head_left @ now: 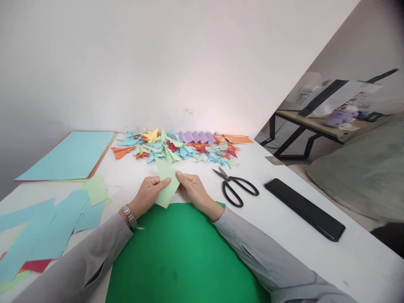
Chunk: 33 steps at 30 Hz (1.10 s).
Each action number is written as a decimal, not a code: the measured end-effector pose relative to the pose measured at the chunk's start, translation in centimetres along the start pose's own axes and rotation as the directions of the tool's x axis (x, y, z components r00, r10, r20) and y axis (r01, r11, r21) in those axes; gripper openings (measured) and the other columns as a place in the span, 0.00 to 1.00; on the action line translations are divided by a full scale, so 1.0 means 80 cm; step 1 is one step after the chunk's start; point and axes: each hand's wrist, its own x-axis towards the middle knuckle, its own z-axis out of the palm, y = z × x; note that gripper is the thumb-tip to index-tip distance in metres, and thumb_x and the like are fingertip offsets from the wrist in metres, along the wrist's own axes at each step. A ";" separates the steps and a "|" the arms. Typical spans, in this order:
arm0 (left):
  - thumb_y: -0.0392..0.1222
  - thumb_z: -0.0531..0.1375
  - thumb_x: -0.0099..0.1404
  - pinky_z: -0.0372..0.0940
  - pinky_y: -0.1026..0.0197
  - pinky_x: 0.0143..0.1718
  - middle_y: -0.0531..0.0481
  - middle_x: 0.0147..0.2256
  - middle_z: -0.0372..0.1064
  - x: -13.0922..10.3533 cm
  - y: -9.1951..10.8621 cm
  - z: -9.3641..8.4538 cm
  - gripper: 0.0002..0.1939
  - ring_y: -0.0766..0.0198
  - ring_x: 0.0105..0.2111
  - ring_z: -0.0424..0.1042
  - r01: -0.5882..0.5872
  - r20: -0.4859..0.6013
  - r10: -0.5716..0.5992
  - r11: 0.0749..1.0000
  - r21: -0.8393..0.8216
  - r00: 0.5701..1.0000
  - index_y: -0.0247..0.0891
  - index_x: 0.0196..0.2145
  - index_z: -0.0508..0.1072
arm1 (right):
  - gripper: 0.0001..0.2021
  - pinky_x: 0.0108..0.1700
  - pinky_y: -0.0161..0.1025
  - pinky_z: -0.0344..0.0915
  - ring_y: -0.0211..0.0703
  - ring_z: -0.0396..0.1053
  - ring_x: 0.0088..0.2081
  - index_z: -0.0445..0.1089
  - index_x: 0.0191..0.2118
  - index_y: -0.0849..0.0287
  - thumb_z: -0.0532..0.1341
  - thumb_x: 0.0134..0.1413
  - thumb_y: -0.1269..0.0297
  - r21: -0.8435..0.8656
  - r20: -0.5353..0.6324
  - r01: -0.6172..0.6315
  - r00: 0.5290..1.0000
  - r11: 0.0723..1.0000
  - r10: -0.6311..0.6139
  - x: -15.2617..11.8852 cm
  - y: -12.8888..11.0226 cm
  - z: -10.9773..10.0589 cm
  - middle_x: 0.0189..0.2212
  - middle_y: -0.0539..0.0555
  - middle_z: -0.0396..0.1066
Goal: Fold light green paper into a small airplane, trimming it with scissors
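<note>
A pale green sheet of paper (pixel 166 191), folded to a slanted point at its top, is held up between both hands. My left hand (pixel 148 193) pinches its left edge, thumb on the front face. On the opposite edge, my right hand (pixel 196 191) grips it with the thumb near the upper right. The fingers behind the paper are hidden. Below the hands lies a large green sheet (pixel 183 252). Just beyond the paper, a heap of small folded paper planes (pixel 172 152) in several colours lies along the wall.
Black-handled scissors (pixel 235 185) lie open right of my right hand, with a long black case (pixel 304 208) farther right. Blue cut paper pieces (pixel 44 235) overlap at left. Behind them is a stack of large coloured sheets (pixel 69 153). Pleated purple paper (pixel 196 137) and orange paper (pixel 238 139) sit at the back.
</note>
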 end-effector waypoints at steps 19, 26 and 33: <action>0.53 0.59 0.56 0.54 0.66 0.17 0.51 0.16 0.67 -0.002 0.004 0.000 0.20 0.69 0.16 0.61 0.011 0.074 -0.006 0.998 -0.066 0.997 0.33 0.19 0.71 | 0.27 0.22 0.32 0.59 0.33 0.62 0.16 0.70 0.15 0.63 0.59 0.43 0.40 -0.036 0.152 -0.084 0.984 0.996 0.088 0.000 -0.002 0.000 0.13 0.51 0.68; 0.53 0.59 0.56 0.52 0.67 0.15 0.52 0.14 0.65 -0.002 0.002 0.000 0.20 0.70 0.14 0.60 0.003 0.036 -0.001 0.999 -0.049 0.999 0.33 0.18 0.69 | 0.27 0.24 0.32 0.60 0.34 0.62 0.17 0.72 0.17 0.63 0.57 0.47 0.41 -0.091 0.203 -0.082 0.974 0.992 0.099 -0.002 0.000 -0.002 0.14 0.53 0.70; 0.53 0.59 0.55 0.50 0.67 0.14 0.53 0.13 0.64 -0.001 0.001 0.000 0.20 0.71 0.13 0.58 0.033 -0.020 -0.034 0.999 -0.041 0.999 0.33 0.17 0.68 | 0.28 0.24 0.32 0.60 0.35 0.64 0.19 0.73 0.18 0.63 0.56 0.49 0.41 -0.125 0.227 -0.081 0.968 0.989 0.108 -0.006 0.000 -0.001 0.15 0.54 0.71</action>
